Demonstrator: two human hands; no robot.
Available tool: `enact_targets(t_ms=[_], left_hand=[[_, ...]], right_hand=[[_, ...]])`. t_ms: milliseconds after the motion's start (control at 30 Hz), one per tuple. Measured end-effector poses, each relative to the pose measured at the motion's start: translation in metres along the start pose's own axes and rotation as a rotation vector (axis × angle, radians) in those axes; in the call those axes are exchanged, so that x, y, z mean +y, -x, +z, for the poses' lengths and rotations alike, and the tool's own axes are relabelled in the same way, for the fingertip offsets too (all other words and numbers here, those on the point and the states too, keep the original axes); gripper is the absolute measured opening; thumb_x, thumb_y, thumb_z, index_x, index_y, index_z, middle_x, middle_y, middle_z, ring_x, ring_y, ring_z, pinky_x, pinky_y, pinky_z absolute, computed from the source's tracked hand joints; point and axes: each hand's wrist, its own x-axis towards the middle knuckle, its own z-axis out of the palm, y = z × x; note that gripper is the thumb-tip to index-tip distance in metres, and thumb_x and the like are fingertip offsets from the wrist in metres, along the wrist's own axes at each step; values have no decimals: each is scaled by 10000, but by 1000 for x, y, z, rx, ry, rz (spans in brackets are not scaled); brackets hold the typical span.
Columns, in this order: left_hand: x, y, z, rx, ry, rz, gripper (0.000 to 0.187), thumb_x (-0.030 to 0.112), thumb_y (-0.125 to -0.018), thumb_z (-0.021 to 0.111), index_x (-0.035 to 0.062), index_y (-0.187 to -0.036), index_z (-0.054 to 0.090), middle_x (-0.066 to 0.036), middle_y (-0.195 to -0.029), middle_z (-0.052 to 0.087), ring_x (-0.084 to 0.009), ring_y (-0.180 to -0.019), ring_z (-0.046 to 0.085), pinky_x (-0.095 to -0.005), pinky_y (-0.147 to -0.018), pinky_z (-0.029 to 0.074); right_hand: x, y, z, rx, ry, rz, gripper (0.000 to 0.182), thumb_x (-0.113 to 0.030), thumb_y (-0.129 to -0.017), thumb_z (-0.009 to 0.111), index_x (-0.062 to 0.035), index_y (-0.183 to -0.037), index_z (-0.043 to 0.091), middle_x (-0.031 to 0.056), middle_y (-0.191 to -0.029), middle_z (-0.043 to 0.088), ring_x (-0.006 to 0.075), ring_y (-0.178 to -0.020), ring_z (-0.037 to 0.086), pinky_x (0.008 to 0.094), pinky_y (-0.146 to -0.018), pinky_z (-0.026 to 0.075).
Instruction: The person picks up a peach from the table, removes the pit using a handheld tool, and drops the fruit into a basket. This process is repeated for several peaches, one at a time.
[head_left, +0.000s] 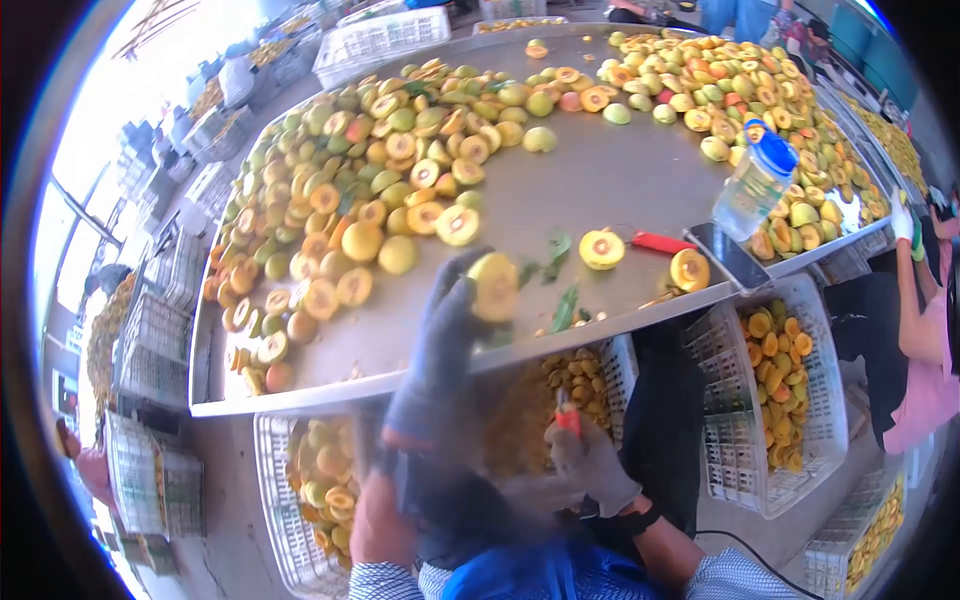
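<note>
My left hand, in a grey glove and smeared by motion, is raised over the table's near edge. A yellow peach is at its fingertips, gripped between thumb and fingers. Lower down, in front of my body, my right hand wears a light grey glove. It is closed round a small tool with a red-orange handle; the tool's working end cannot be made out. Just beyond the left hand lie a cut peach half and some green leaves.
Halved peaches are heaped on the metal table. Near its right edge are a phone, a blue-lidded jar and a red-handled tool. Fruit-filled crates stand below. A person in pink is at the right.
</note>
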Motion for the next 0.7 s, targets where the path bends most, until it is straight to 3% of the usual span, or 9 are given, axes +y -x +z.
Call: enact_targets(t_ms=[67, 100, 200, 233, 300, 333, 367, 600, 700], left_hand=[[-13, 29, 6, 79, -766, 339, 320, 181, -982, 474, 27, -1261, 454, -102, -1142, 558, -192, -1063, 552, -319, -923, 472], [-20, 38, 15, 172, -258, 91, 489, -102, -725, 633, 30, -1173, 490, -106, -1070, 563, -237, -947, 575, -346, -830, 492], [-21, 57, 12, 146, -324, 148, 445, -74, -768, 618, 28, -1180, 485, -108, -1079, 563, -208, -952, 574, -324, -823, 492], [-16, 66, 17, 192, 257, -98, 306, 45, -884, 531, 22, -1185, 478, -101, -1070, 570, -181, -960, 568, -309, -818, 492], [-5, 77, 21, 143, -75, 48, 286, 159, -961, 446, 20, -1208, 483, -90, -1096, 564, -171, -998, 561, -307, -865, 481], [-4, 82, 21, 91, -414, 192, 345, 274, -1037, 361, 19, -1232, 488, -78, -1122, 557, -161, -1036, 554, -305, -912, 470], [-4, 84, 21, 96, -412, 189, 345, 274, -1037, 361, 19, -1232, 488, -78, -1122, 557, -161, -1036, 554, -305, -912, 470], [-25, 88, 24, 128, 92, -47, 339, 261, -998, 392, 27, -1199, 532, -99, -1093, 581, -167, -1017, 564, -303, -894, 469], [-27, 92, 27, 156, 45, -25, 311, 255, -994, 430, 27, -1182, 525, -90, -1076, 571, -174, -1013, 561, -311, -905, 469]], right_hand=[[-47, -1, 1, -19, 154, -90, 232, -283, -939, 583, -55, -977, 563, 6, -699, 540, 106, -607, 524, 300, -545, 427], [-65, -2, 3, 19, 188, -151, 237, -286, -940, 578, -51, -961, 557, 25, -712, 545, 127, -619, 528, 311, -562, 434], [-91, -5, 7, 39, 255, -207, 262, -299, -944, 566, -38, -946, 543, 84, -726, 545, 202, -654, 536, 344, -615, 455], [-91, -6, 8, 29, 270, -250, 272, -305, -943, 566, -35, -944, 542, 93, -726, 548, 221, -654, 542, 350, -618, 457], [-94, -7, 10, 16, 288, -295, 281, -312, -942, 567, -32, -943, 541, 102, -726, 551, 241, -654, 549, 356, -621, 459], [-97, -6, 10, -5, 315, -274, 299, -316, -925, 584, -41, -1036, 549, 171, -811, 594, 343, -765, 587, 406, -661, 476], [-98, -5, 11, -27, 339, -252, 352, -319, -908, 602, -50, -1130, 556, 239, -895, 638, 446, -875, 624, 456, -700, 493], [-94, -13, 21, 34, 437, -331, 317, -354, -940, 561, -40, -985, 554, 178, -791, 602, 385, -766, 627, 403, -646, 480], [-94, -11, 22, 32, 448, -256, 331, -332, -911, 597, -47, -1078, 561, 242, -859, 639, 465, -856, 604, 472, -673, 490]])
